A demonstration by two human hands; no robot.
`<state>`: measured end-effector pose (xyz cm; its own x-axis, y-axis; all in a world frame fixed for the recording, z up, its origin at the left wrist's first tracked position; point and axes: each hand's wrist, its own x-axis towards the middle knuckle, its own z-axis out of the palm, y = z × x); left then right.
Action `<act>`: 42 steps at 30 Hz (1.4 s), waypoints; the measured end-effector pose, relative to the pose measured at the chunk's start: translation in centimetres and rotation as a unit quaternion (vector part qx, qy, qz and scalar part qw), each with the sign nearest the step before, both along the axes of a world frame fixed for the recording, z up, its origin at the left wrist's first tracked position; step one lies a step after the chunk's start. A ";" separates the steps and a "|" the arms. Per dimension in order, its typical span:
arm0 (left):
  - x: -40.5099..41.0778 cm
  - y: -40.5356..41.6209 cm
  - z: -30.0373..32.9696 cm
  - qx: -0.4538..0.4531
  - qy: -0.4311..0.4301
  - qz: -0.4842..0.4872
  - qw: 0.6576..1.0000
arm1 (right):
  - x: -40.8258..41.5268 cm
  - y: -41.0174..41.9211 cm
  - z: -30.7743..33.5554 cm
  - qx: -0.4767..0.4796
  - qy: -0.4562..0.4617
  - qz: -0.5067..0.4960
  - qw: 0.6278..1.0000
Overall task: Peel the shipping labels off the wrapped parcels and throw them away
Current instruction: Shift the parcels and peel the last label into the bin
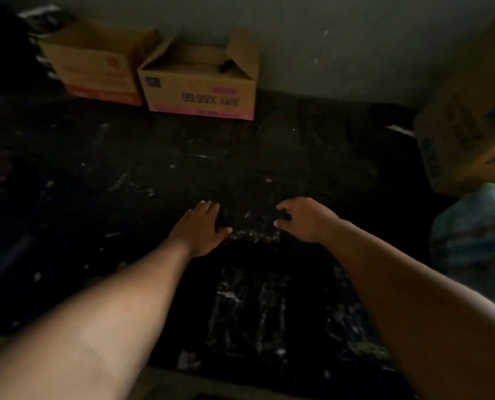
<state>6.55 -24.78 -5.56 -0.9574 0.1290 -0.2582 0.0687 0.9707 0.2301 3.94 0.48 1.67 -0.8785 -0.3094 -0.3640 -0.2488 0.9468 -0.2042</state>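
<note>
Two hands, left hand (201, 229), right hand (304, 219), on crinkled black wrapped parcel (252, 226).

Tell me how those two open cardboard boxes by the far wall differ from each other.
The left box sits farther back and partly in shadow, with an orange band along its base. The right box stands nearer, better lit, with a pink band and upside-down print on its front. A small dark object lies in the right box; the left box's inside cannot be seen. Both are brown, open-topped, and stand side by side.
</note>
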 end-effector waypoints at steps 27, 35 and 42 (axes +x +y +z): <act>2.1 -5.8 -13.9 -0.019 0.064 -0.009 0.998 | -1.1 -6.5 -15.5 -0.360 0.030 -0.388 0.848; 2.7 -5.6 -13.5 -0.018 0.044 0.007 0.999 | -1.1 -6.5 -11.5 -0.315 0.062 -0.359 0.876; 10.3 -6.3 -13.2 -0.028 0.038 -0.007 0.999 | 6.4 -5.9 -9.0 -0.448 0.053 -0.375 0.810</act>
